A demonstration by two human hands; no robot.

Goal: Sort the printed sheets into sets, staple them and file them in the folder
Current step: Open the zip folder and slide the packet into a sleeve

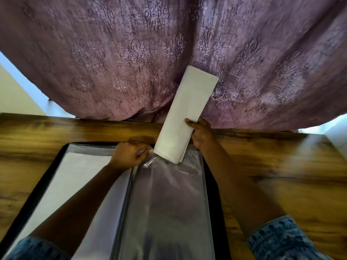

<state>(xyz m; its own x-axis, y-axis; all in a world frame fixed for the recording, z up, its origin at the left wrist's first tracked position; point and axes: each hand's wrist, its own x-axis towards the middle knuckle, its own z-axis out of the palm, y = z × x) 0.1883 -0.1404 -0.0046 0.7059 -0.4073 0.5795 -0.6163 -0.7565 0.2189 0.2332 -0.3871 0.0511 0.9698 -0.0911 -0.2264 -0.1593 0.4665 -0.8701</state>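
Observation:
An open black folder (213,184) with clear plastic sleeves lies on the wooden table. My right hand (200,135) grips a set of white sheets (185,113), curved lengthwise and standing nearly upright. The set's lower end sits in the mouth of the right-hand clear sleeve (169,203). My left hand (129,154) pinches the top edge of that sleeve right beside the sheets. The sleeve on the left page holds white paper (75,177).
The wooden table (281,166) runs to both sides of the folder. A purple patterned curtain (150,53) hangs directly behind the table's far edge. A pale wall (13,96) shows at far left.

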